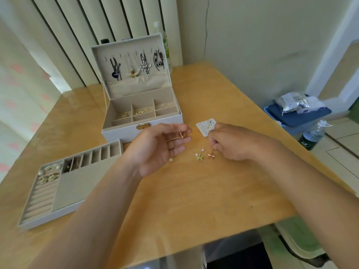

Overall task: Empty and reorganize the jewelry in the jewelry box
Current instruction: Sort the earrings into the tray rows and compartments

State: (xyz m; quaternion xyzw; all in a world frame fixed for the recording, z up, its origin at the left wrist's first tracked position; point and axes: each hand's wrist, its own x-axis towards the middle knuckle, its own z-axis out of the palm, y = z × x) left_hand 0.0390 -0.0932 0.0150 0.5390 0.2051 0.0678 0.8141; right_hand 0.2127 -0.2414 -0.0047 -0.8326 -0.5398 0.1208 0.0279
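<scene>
A person sorts jewelry at a wooden table (194,191), with the open box (124,135) standing in the upper middle of the frame. Necklaces hang in its lid and a few gold pieces lie in its rear compartments. Its lift-out tray (73,189) sits at lower left, holding pale flower earrings and some small dark items in its upper slots, most of the other slots bare

At centre frame the left hand (159,148) is turned palm up, thumb and forefinger pinching a rose-gold piece (182,134) on a thin gold wire. To its right, the right hand (231,142) is curled knuckles up, its fingertips closed on the hook of a rose-gold star (210,156) that rests on the table. A green flower (199,157) with pearls lies just beside the star, and a white card (204,126) of studs lies above the right hand

The emptying stage looks well along: loose earrings are out on the table and are apparently being matched into pairs. The next move likely calls for a light, fine pinch to lift the star by its thin hook, bring it to the piece in the left hand, then set the pair in a free slot without snagging the wires
</scene>
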